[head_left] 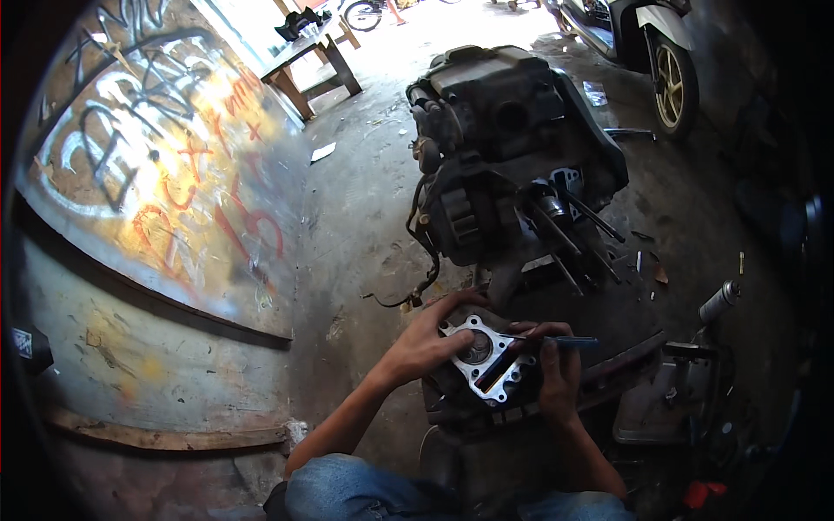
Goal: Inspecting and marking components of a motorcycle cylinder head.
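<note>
A silvery engine cylinder block (488,359) with a round bore and a long dark slot lies tilted over a dark surface before my knees. My left hand (426,345) is closed on its left side, thumb across the bore. In my right hand (558,378) is a slim tool with a blue handle (577,342), probably a small screwdriver. Its thin shaft points left over the block's upper right edge; whether the tip touches it, I cannot tell. Beyond stands a dark engine (499,95) with a piston (549,207) and long studs sticking out toward me.
A spray can (718,302) lies to the right, near a metal tray (643,415). Small loose parts are scattered on the concrete floor (356,200). A scooter's front wheel (671,87) stands far right. Painted panels (174,156) line the left, with a wooden table (313,65) beyond.
</note>
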Tool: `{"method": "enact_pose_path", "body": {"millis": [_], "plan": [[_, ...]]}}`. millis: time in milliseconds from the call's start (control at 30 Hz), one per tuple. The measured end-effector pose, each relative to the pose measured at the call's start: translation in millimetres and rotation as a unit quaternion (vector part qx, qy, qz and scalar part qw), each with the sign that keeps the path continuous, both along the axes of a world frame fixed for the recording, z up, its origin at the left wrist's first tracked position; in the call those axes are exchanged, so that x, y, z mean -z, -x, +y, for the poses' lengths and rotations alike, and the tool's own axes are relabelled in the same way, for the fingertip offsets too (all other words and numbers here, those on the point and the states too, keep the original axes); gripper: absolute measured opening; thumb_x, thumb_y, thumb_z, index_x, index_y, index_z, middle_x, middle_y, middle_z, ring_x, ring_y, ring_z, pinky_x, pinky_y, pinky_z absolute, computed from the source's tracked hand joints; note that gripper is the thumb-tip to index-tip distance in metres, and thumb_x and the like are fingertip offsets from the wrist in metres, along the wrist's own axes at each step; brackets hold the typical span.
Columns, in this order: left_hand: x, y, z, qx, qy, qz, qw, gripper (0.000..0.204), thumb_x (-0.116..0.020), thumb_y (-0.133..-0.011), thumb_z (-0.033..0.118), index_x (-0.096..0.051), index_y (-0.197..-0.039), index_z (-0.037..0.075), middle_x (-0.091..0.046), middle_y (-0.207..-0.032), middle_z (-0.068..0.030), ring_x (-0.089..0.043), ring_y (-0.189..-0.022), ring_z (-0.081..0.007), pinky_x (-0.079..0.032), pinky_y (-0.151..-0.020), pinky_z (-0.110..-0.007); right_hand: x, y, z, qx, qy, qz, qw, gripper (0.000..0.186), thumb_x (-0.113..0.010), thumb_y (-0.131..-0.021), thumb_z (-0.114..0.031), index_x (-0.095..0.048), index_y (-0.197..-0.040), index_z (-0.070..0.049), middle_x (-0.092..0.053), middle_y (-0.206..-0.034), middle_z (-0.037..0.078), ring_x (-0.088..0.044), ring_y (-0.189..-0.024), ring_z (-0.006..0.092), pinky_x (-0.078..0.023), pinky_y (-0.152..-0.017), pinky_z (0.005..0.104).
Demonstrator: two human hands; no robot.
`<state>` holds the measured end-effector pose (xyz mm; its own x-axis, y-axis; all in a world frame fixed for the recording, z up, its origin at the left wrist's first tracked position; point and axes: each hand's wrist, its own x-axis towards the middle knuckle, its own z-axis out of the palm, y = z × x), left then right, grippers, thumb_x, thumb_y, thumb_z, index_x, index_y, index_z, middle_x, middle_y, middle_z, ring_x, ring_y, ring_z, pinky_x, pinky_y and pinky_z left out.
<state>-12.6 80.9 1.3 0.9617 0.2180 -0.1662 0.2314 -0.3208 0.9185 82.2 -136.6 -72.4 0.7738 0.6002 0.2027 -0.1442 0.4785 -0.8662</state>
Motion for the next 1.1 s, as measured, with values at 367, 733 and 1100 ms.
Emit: {"method": "enact_pose_path", "body": {"millis": [367, 733, 1100], "plan": [[-2.0, 3.8, -3.8, -0.004, -0.001, 0.022, 1.0, 0.078, -0.076, -0.09, 0.05, -0.061, -0.15, 0.003, -0.057, -0.162, -0.0189, -0.054, -0.15, -0.0319, -0.039, -0.126, -0.042, 0.4, 3.5, -6.3, -0.007, -0.026, 0.01, 1.0, 0.024, -0.049, -0.12, -0.022, -0.058, -0.126, -0.001, -0.074, -0.115, 0.017, -0.066, -0.13, 0.0283, -0.048, -0.116, 0.0452], [-11.5, -3.8, -9.9, -0.014, -0.031, 0.047, 0.998, 0.069, -0.07, -0.087, 0.031, -0.062, -0.149, 0.002, -0.064, -0.154, -0.0178, -0.06, -0.143, -0.03, -0.04, -0.125, -0.042, -1.4, 3.3, -6.3, -0.004, -0.028, 0.023, 0.999, 0.021, -0.053, -0.119, -0.02, -0.059, -0.127, -0.002, -0.076, -0.113, 0.016, -0.066, -0.131, 0.0267, -0.047, -0.117, 0.0448], [-17.9, -2.6, -15.9, -0.023, -0.012, 0.056, 0.998, 0.065, -0.07, -0.088, 0.025, -0.063, -0.148, 0.002, -0.065, -0.153, -0.0188, -0.06, -0.143, -0.0305, -0.041, -0.125, -0.042, 2.0, 3.6, -9.8, -0.01, -0.028, 0.021, 0.999, 0.022, -0.053, -0.119, -0.02, -0.059, -0.128, -0.001, -0.074, -0.12, 0.017, -0.068, -0.129, 0.025, -0.048, -0.116, 0.0431]]}}
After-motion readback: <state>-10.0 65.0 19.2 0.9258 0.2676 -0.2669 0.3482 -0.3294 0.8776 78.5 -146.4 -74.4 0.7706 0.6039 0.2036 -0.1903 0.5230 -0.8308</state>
